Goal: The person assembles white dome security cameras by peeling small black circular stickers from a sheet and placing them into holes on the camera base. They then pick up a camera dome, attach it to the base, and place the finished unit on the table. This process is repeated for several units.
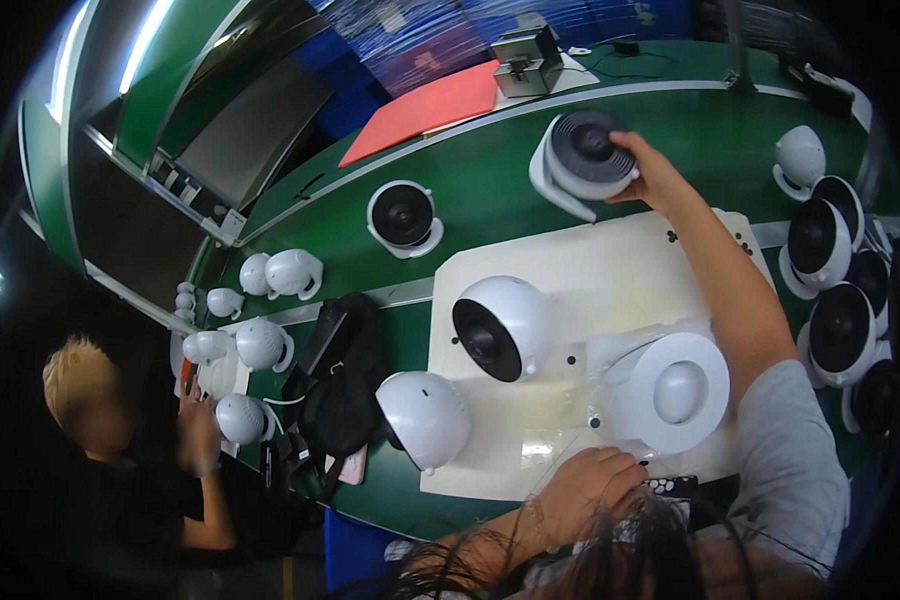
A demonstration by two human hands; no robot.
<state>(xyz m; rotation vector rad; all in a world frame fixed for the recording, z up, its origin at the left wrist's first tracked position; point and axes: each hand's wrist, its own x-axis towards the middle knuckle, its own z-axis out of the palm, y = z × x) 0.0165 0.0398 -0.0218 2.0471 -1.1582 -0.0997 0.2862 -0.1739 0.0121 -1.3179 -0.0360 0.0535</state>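
Your white board (590, 260) has a round white fan (518, 318) on its left part and a white ring piece (677, 392) on its right. A black bag (355, 375) lies left of the board; a bunch of fans (838, 335) stands to its right. Past the board's far edge, your right hand (653, 172) pinches a gray-and-white fan (582, 160). Your left hand (590, 487), fingers a bit curled, is by the near edge; hair hides some, so I can't tell if it grips anything.

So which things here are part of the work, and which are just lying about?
Likely in the work:
white-and-grey unit, in the right hand
black-fronted white unit
white round-faced piece
pale board, under those last two

Apparently just lying about:
black bag
red sheet
silvery box
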